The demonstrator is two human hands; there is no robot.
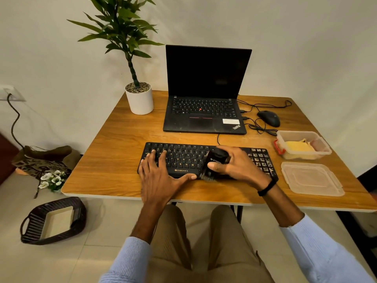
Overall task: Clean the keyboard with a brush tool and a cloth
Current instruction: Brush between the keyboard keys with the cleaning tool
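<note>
Down on the floor at far left I see a basket (53, 220); it has no part in the job. On the counter (114, 139), past the plant (139, 101), the keyboard (183, 158) lies near the front edge. Its long axis runs left to right, about parallel to that edge, keys up. I have the left hand (157, 176) flat on its left end, fingers (152, 155) spread and straight on the keys, thumb along the front rim. I judge the keyboard light and stiff, likely to skate on smooth wood, so pinning it there is a sound hold. Behind it stands the open laptop (204, 111).

Right of centre, the right hand (240, 166) wraps round the brush (216, 162), thumb across its black body. The brush looks stubby and rigid, best gripped at the body. Its axis runs far to near, tilted, bristles pointing toward me and down at the keyboard's front edge. Further right are the mouse (268, 118) and a clear box (322, 149) with the yellow cloth (298, 147) inside. The cloth looks soft and limp, best pinched at a fold. The lid (312, 178) lies just in front of the box.
</note>
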